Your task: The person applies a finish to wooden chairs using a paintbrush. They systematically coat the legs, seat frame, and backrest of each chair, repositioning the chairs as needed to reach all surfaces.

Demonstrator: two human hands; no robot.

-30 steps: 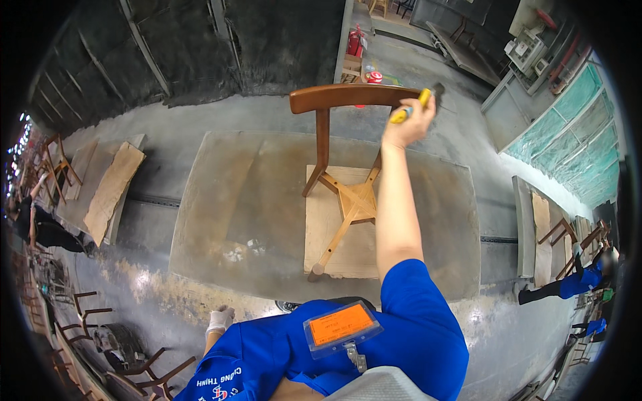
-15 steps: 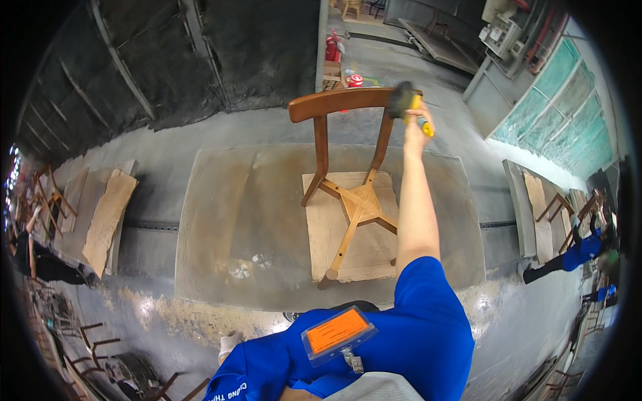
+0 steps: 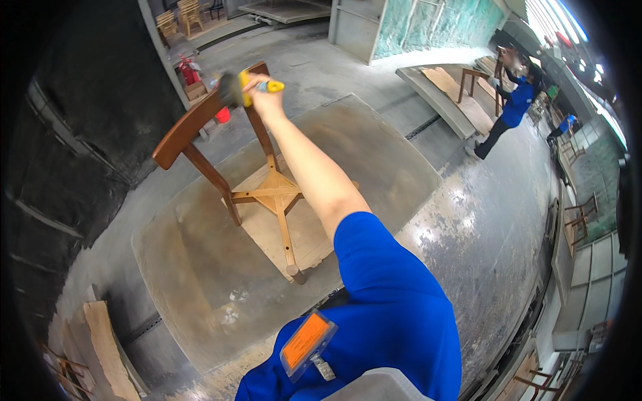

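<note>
A wooden chair frame [image 3: 257, 187] with a dark brown curved backrest [image 3: 194, 123] and lighter legs stands on a low grey platform [image 3: 374, 154]. My right hand [image 3: 262, 99] is stretched out and closed around a paintbrush [image 3: 242, 87] with a yellow and blue handle. The dark bristles rest against the right end of the backrest. My arm in a blue sleeve reaches over the chair's seat frame. My left hand is out of sight.
A red fire extinguisher [image 3: 187, 69] stands behind the chair by a dark wall. Wooden boards [image 3: 100, 347] lie at lower left. A person in blue [image 3: 511, 110] works at a chair beside a long bench at upper right. More chairs [image 3: 177, 17] stand at the back.
The view has swung so the chair now sits to the left and tilted. My right hand has kept the brush on the backrest's right end throughout.
</note>
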